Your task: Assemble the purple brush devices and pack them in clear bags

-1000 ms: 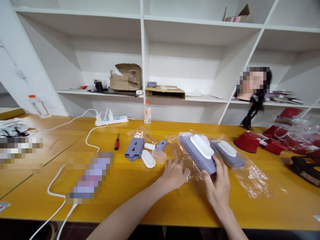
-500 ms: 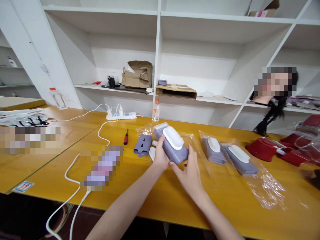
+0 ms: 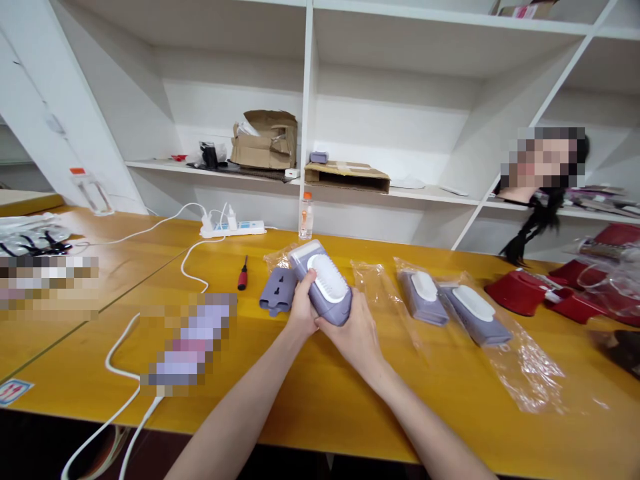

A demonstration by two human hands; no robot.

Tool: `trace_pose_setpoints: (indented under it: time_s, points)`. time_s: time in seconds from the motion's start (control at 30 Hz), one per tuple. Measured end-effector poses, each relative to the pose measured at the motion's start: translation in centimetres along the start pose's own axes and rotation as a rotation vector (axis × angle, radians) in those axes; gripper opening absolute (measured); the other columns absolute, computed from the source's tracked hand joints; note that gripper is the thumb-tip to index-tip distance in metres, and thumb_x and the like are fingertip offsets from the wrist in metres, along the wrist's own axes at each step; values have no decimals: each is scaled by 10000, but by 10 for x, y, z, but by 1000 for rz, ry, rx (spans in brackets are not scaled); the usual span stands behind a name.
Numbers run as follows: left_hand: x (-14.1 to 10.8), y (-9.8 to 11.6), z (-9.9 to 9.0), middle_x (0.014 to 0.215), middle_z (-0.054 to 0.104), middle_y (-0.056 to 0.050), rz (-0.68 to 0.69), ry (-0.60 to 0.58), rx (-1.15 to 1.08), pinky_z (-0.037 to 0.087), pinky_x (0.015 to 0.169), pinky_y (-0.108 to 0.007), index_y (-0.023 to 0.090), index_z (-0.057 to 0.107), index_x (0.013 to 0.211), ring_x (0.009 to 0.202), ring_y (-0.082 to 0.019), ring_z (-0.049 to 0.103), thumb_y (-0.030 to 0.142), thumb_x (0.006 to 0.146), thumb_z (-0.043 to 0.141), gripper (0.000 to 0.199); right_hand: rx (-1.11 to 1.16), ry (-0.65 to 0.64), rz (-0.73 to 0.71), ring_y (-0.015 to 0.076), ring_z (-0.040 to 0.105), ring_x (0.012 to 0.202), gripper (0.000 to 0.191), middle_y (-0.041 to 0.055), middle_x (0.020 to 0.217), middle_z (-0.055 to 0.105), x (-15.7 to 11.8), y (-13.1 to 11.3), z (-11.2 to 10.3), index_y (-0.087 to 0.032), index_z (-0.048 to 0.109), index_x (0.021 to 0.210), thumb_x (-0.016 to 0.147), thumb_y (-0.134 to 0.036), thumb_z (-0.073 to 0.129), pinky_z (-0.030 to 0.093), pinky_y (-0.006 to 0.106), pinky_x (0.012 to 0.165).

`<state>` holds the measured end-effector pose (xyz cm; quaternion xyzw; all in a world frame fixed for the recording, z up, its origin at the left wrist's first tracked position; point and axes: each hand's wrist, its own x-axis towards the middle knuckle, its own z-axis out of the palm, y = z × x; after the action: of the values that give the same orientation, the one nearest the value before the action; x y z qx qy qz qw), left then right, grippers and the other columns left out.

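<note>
Both hands hold a purple-grey plastic case (image 3: 334,311) tilted above the table, a white oval brush-like piece (image 3: 327,279) on its face. Wrapped round its left side is my left hand (image 3: 303,308), the thumb resting at the white oval. My right hand (image 3: 353,333) grips the lower right end, its fingers closed against the side. Just left of the hands lies a purple-grey back shell (image 3: 279,291) with two dark keyhole slots. Two similar cases lie to the right, a shorter one (image 3: 425,300) and a longer one (image 3: 475,313), on clear plastic bags.
A red-and-black screwdriver (image 3: 243,277) lies left of the shell. Nearer is a blurred-out phone-like thing (image 3: 193,347) with a white cable (image 3: 150,413). A power strip (image 3: 233,229) and a bottle (image 3: 306,219) stand at the back. Red parts (image 3: 517,291) are at right.
The right hand has closed in from a loose, spread pose onto the lower end of the case. The case is turned more upright, and the camera view has shifted slightly.
</note>
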<state>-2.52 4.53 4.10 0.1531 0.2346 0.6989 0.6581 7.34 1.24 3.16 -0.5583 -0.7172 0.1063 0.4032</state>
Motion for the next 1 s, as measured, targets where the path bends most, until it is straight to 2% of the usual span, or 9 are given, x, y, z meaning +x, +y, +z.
trace_pose_setpoints:
  time_s: [0.13, 0.27, 0.37, 0.43, 0.53, 0.6, 0.67, 0.8, 1.0]
  points:
    - [-3, 0, 0, 950, 679, -79, -9, -24, -7, 478, 853, -372, 167, 557, 1107, 928, -253, 624, 387, 722, 574, 444, 58, -33, 31, 273, 521, 1023, 767, 105, 1119, 507, -2, 6, 2, -173, 328, 1233, 587, -405, 668, 449, 396, 805]
    - [-5, -3, -3, 956, 677, -98, -44, -125, -33, 474, 852, -383, 150, 587, 1069, 961, -266, 608, 469, 755, 506, 454, 151, -39, 52, 279, 496, 1059, 772, 115, 1154, 494, -4, 7, 2, -180, 342, 1229, 574, -414, 677, 418, 414, 851]
    - [-6, -3, -5, 951, 675, -114, -35, -153, -59, 471, 845, -396, 138, 595, 1061, 968, -278, 603, 519, 764, 459, 501, 333, -107, 55, 256, 486, 1074, 700, 106, 1175, 501, -1, 8, -2, -184, 385, 1195, 591, -394, 668, 388, 402, 897]
    - [-6, 1, -6, 973, 669, -113, 0, -171, -83, 465, 843, -410, 146, 584, 1082, 973, -282, 599, 524, 761, 457, 511, 573, -203, 114, 220, 525, 1019, 542, 90, 1148, 535, 3, 10, -7, -185, 444, 1117, 645, -383, 621, 408, 366, 875]
    - [-7, 6, -8, 1004, 658, -119, 22, -244, -80, 459, 835, -430, 143, 581, 1085, 966, -295, 599, 511, 753, 466, 509, 904, -502, 315, 174, 614, 791, 348, 61, 931, 633, 8, 15, -15, -167, 512, 967, 671, -332, 594, 451, 322, 763]
    - [-9, 8, -9, 1022, 650, -130, 2, -300, -45, 459, 824, -437, 130, 592, 1062, 950, -304, 602, 509, 743, 470, 510, 1007, -695, 427, 159, 634, 680, 315, 34, 786, 654, 9, 18, -19, -160, 524, 921, 647, -281, 622, 453, 304, 713]
    - [-12, 7, -10, 1046, 640, -139, -23, -337, -7, 457, 825, -436, 118, 598, 1045, 950, -307, 601, 502, 735, 480, 509, 1051, -788, 486, 159, 646, 655, 314, 22, 733, 661, 10, 22, -21, -161, 530, 905, 628, -249, 647, 448, 284, 680]
    - [-16, 1, -10, 1061, 634, -153, -63, -387, 51, 458, 829, -433, 98, 605, 1023, 969, -312, 591, 497, 728, 490, 510, 1057, -823, 528, 160, 645, 635, 310, 21, 723, 667, 8, 29, -19, -153, 571, 860, 582, -224, 689, 438, 265, 626]
    - [-18, -1, -10, 1065, 636, -140, -46, -397, 40, 461, 830, -417, 120, 593, 1049, 1007, -311, 574, 489, 723, 474, 507, 1167, -644, 456, 83, 545, 596, 292, -37, 650, 628, 4, 21, -17, -147, 629, 777, 498, -99, 700, 416, 214, 635]
